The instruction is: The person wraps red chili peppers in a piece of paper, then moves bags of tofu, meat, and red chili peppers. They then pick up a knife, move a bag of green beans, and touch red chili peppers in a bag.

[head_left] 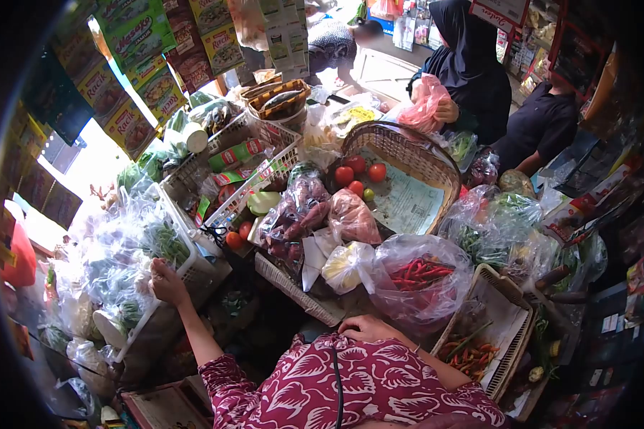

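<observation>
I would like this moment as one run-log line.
left hand: curled at white crate with bagged vegetables, grip unclear | right hand: against patterned garment | near right: bagged red chilies

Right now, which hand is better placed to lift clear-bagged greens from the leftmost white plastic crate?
Probably the left hand, by the crate and greens; the right hand rests against the maroon patterned shirt.

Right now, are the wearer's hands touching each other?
Apart. The head view shows a wide gap between the left hand, beside the white crate, and the right hand.
</observation>
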Tool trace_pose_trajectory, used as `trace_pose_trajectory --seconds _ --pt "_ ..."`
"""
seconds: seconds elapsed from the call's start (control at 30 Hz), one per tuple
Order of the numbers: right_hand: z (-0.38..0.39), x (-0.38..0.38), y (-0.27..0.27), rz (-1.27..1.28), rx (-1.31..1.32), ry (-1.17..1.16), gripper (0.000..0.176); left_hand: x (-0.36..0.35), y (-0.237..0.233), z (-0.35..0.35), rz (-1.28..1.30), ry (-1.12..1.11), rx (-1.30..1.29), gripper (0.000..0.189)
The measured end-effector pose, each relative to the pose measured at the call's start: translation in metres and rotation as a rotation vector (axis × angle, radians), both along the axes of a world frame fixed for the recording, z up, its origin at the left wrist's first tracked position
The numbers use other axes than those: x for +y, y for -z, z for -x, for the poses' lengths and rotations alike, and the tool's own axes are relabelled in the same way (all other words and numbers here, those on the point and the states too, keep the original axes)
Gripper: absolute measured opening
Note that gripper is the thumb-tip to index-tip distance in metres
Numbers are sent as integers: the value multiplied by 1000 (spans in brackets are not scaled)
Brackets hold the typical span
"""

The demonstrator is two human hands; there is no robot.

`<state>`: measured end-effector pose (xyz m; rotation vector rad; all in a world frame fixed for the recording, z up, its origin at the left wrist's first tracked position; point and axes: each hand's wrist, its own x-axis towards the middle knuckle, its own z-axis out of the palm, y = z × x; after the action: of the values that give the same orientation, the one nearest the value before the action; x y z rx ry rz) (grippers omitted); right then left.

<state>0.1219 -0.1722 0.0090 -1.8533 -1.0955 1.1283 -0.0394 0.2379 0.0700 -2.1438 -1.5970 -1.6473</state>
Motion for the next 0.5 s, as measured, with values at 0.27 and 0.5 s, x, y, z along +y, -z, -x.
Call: trace_pose_trajectory --seconds 0.27,0.5 --pt "-1 0 1 35 39 -18 29 3 2 1 22 -18 3 41" --pt "0 0 8 -1 23 -17 28 2 2 1 -4 -32 34 41"
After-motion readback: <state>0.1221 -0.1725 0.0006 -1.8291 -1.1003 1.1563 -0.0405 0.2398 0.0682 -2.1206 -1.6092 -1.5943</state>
